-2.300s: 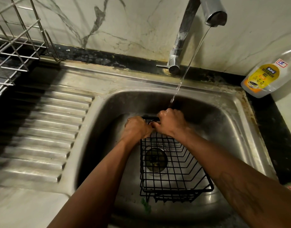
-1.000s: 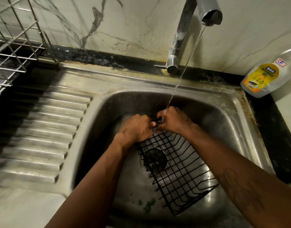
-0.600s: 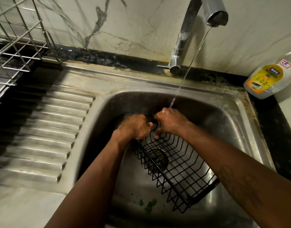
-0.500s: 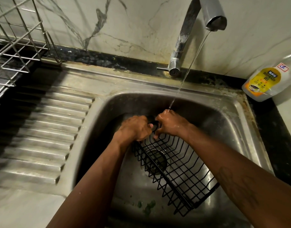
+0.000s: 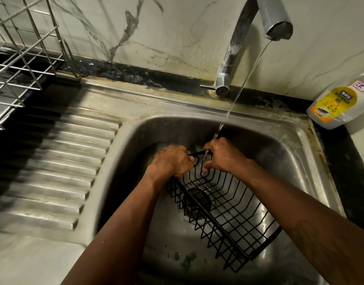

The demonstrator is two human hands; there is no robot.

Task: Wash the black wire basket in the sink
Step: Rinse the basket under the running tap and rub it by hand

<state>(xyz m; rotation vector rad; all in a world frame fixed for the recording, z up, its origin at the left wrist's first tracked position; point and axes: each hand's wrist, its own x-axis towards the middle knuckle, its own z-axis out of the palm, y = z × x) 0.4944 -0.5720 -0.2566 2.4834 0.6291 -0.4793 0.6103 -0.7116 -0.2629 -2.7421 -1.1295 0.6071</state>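
Curling out of sight beneath the knuckles, the fingers (image 5: 187, 162) of the left hand (image 5: 171, 161) show only their backs, and both hands cover the far end of the black wire basket (image 5: 224, 219). The tap (image 5: 236, 44) is cut off at the top edge, the dish soap bottle (image 5: 332, 105) at the right, the steel dish rack (image 5: 18, 56) at the left, and both forearms run out at the bottom. The drain (image 5: 197, 200) shows only through the basket's wires. The left hand is closed tight round the basket's far left corner. The right hand (image 5: 225, 156) pinches the top rim wire just beside it, thumb below and forefinger above, with only a narrow gap between them. A short length of rim shows between the two hands. The basket sits in the sink (image 5: 300, 157), tilted, its far end held up by the hands and its near end low toward the right front of the basin, over the drain. A thin stream of water (image 5: 245, 79) falls from the tap onto the right hand. Small green scraps (image 5: 187, 259) lie on the sink floor near the basket.
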